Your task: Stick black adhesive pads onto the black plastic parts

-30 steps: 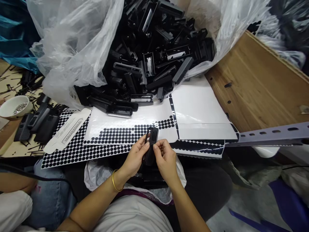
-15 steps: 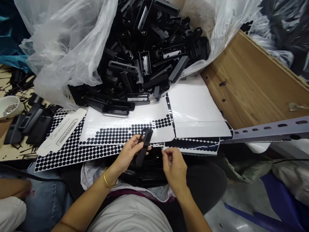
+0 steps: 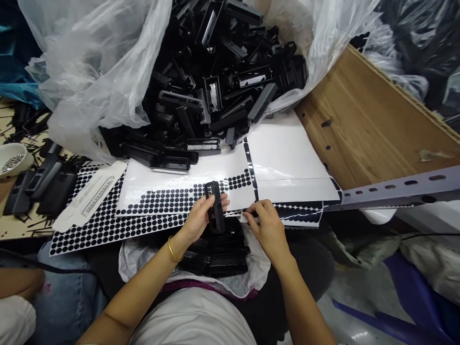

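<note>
My left hand (image 3: 201,215) is closed around a slim black plastic housing (image 3: 217,211) with a woven carbon-like pattern, held upright over the front edge of the sheets. Thumb and fingers of my right hand (image 3: 268,225) are pinched together at the front edge of the sheets; whatever is between the fingertips is too small to make out. Just behind the housing lies a white sheet with round black stickers (image 3: 168,199), part of its dots gone. A strip of black stickers (image 3: 298,214) shows beside my right hand. Below, black parts (image 3: 219,261) fill a white bag on my lap.
A large clear plastic bag (image 3: 104,62) spills a heap of black housings (image 3: 215,96) across the back. At right stand a wooden panel (image 3: 377,120) and a slotted metal rail (image 3: 391,187). A white bowl (image 3: 14,160) of small metal pieces sits left, near another person's arm (image 3: 21,282).
My right hand has moved up and slightly right, from over my lap to the sheets' edge. My left hand has turned the housing more upright and raised it a little.
</note>
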The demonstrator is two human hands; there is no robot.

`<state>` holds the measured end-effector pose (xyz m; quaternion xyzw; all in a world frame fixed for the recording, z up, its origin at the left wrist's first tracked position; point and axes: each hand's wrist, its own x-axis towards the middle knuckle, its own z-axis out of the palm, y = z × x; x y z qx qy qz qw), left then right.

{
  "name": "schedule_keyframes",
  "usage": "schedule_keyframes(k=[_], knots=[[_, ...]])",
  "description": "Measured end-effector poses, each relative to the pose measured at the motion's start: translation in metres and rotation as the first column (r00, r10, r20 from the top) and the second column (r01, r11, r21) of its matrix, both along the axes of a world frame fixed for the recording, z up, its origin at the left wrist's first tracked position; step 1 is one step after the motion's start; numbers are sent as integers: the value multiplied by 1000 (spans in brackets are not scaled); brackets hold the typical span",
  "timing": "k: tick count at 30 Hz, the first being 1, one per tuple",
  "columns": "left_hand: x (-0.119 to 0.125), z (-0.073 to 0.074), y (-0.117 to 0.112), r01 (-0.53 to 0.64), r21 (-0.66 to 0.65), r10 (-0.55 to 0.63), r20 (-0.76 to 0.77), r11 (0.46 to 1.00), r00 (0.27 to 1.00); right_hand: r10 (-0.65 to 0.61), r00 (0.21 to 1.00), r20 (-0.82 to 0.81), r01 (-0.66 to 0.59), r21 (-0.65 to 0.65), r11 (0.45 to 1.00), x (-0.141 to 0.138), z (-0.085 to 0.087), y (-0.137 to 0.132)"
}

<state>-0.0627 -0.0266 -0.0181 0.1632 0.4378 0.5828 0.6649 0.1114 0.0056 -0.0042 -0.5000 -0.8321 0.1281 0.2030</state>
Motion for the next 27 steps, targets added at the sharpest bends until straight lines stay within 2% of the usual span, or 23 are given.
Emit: schedule_keyframes(k=[2,5,8,11,13,15,21,27], knots=[[0,-1,1,-3,-3,3,7,1000,1000,4,1000,-5,-4,16,1000,1,-1,-1],[-1,2,1,17,-9,-17,6,1000,1000,-20,997,74,17,36,999,-1,-3,1],[-2,6,2,170,-33,-171,-16,985,985,-9,993,114,10,-9,1000,-2,-1,5],[-2,8,7,329,-43,-330,-34,943,943,22,1000,-17,-23,-45,999,4,6,6],[0,8,11,329,-26,-330,-31,944,944,37,994,-107,-40,-27,999,12,9,2],[3,7,15,301,-13,-301,-16,954,954,70,990,-122,-69,16,998,19,7,-5],[8,3,15,250,22,-250,-18,968,968,148,985,92,-162,173,972,24,-11,-23],[6,4,11,260,78,-259,-24,962,966,123,987,100,-148,307,940,25,-14,-25]])
